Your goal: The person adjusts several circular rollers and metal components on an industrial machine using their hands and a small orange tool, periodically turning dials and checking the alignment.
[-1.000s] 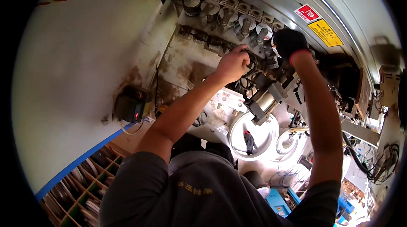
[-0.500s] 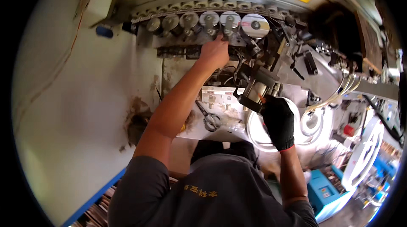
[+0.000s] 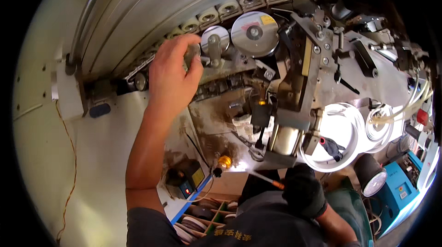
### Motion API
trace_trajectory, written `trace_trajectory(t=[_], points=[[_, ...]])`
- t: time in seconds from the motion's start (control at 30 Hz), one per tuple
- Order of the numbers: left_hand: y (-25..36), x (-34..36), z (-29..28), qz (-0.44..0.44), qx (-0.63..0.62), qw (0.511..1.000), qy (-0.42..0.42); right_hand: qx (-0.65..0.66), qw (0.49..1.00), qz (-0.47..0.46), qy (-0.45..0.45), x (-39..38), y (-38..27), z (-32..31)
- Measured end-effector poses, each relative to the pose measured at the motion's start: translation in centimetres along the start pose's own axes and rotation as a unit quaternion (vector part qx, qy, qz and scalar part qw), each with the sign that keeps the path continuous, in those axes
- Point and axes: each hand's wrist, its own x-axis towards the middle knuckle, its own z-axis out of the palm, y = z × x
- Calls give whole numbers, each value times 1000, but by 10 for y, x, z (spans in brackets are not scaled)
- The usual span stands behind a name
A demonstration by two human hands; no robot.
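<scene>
My left hand (image 3: pixel 173 74), bare, reaches up to the row of metal rollers, its thumb and index finger curled around one roller (image 3: pixel 192 55) partly hidden behind them. Two roller discs (image 3: pixel 254 33) with face plates stand just to its right. My right hand (image 3: pixel 304 191), in a black glove with red cuff, is closed low beneath a steel cylinder (image 3: pixel 283 139), gripping a slim pale rod (image 3: pixel 262 176) with an orange band that points left toward an orange glowing part (image 3: pixel 224 161).
A black box (image 3: pixel 179 178) with a red display sits below my left arm. White hose coils (image 3: pixel 340 164) hold a dark glove. A blue machine (image 3: pixel 397 187) stands at lower right, a partitioned rack (image 3: pixel 198 226) below, and a metal wall (image 3: pixel 129 12) rises behind the rollers.
The view has shifted. My right hand has come down from the rollers to below the cylinder with the rod. My left hand stays at the rollers, its fingers repositioned.
</scene>
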Motion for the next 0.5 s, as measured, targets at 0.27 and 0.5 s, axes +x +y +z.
trace_trajectory(t=[0.27, 0.5], points=[[-17, 46, 26, -9, -53, 984, -169, 15, 994, 80, -76, 28, 5, 2], [-26, 51, 23, -27, -66, 991, -113, 11, 995, 68, -76, 33, 18, 0]])
